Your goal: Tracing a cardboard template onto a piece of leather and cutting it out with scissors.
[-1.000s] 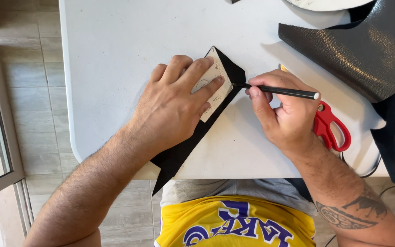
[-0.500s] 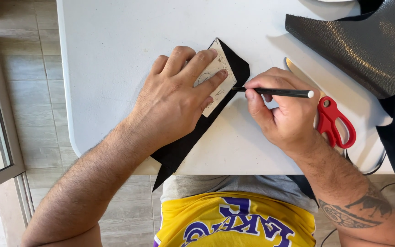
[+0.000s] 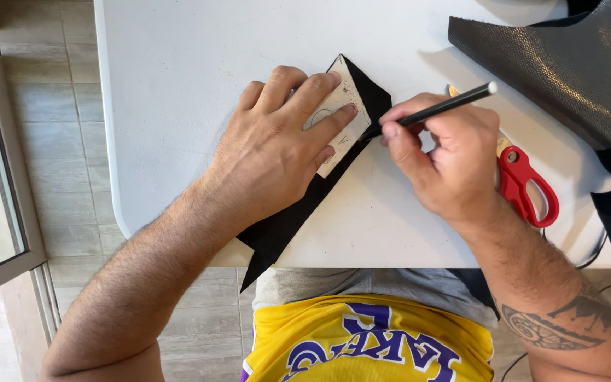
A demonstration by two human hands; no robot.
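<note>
— On the white bench (image 3: 178, 85), what's under the left hand (image 3: 277, 152)?
— A pale card template (image 3: 341, 113), lying on a long black strip of material (image 3: 284, 219). The hand is spread flat, palm down, with its fingers pressing on the card. It grips nothing.
— And the strip?
— It runs diagonally from near the bench's middle towards the near edge, and its pointed end hangs over that edge.
— The right hand (image 3: 447, 159)?
— Clenched on a black pencil (image 3: 447, 106), the tip touching the strip just beside the card's right edge, the other end angled up and to the right.
— Anything else close by?
— Red-handled scissors (image 3: 525, 184) lie on the bench, partly hidden behind the right hand. A big sheet of dark textured material (image 3: 574, 64) sits at the far right corner, well apart from the card.
</note>
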